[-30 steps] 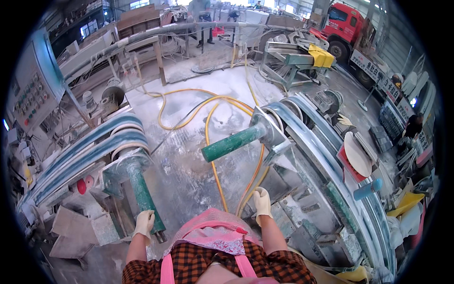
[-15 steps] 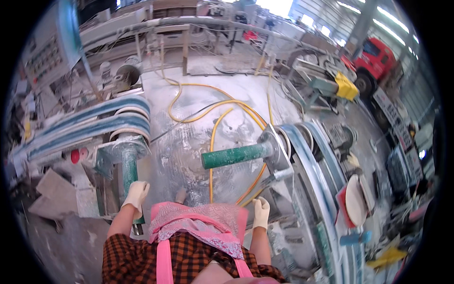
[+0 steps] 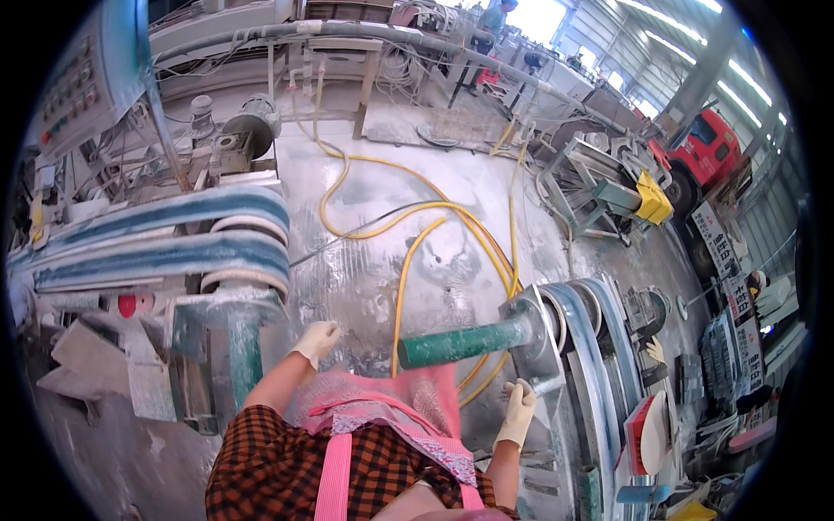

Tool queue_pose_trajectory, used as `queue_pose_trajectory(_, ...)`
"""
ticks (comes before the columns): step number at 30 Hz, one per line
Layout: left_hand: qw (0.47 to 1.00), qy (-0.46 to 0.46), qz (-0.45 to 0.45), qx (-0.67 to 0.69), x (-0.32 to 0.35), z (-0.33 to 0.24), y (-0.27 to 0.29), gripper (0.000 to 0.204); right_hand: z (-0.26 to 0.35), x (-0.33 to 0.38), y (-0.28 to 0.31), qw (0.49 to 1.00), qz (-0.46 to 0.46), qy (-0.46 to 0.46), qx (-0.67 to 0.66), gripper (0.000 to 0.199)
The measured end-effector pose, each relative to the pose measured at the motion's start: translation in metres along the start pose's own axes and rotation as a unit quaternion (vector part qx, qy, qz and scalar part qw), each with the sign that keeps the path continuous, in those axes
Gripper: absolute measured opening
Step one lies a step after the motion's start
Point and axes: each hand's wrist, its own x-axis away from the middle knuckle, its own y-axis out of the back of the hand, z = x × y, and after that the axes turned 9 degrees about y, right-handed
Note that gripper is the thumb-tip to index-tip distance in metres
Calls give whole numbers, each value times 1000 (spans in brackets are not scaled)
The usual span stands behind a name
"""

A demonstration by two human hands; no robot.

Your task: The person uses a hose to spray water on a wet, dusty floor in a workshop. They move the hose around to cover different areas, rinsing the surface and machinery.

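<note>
My left hand (image 3: 318, 340), in a cream glove, hangs in front of my body with its fingers loosely curled and nothing visible in them. A green upright-looking cylinder (image 3: 246, 352) on the left belt machine is nearest to it, apart from it. My right hand (image 3: 519, 410), gloved alike, is beside the metal bracket (image 3: 540, 347) of the right belt machine, its fingers bent and slightly apart. I cannot tell whether they touch the bracket. A dusty green roller (image 3: 465, 344) juts leftward from that bracket, in front of my pink apron (image 3: 373, 404).
Blue-banded belts run on the left machine (image 3: 165, 252) and right machine (image 3: 578, 347). Yellow hoses (image 3: 404, 286) loop over the wet, dusty floor (image 3: 365, 304). A control panel (image 3: 74, 91) stands at far left. Far right shows a red truck (image 3: 702, 156); another person (image 3: 493, 22) is at the back.
My left hand has moved rightward, away from the green cylinder it was beside. My right hand has come to the right bracket. The view has shifted, and the machines appear further down the picture.
</note>
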Motion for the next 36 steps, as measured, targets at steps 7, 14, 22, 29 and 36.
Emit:
queue_pose_trajectory(7, 993, -10, 98, -60, -101, 32, 50, 39, 58, -27, -124, 993, 78, -1, 84, 39)
queue_pose_trajectory(14, 987, 34, 150, -54, -143, 40, 51, 37, 33, -67, -131, 991, 56, -40, 116, 48)
queue_pose_trajectory(22, 991, 74, 107, -10, -188, -18, 37, 33, 4, -155, -143, 954, 112, 88, 265, 36)
queue_pose_trajectory(29, 963, 143, 213, -86, -298, -39, 10, 41, -43, -175, -158, 880, 210, 169, 391, 20)
queue_pose_trajectory(36, 924, 56, 285, -249, -458, 58, -157, 40, -51, -166, -168, 777, 372, 51, 505, 28)
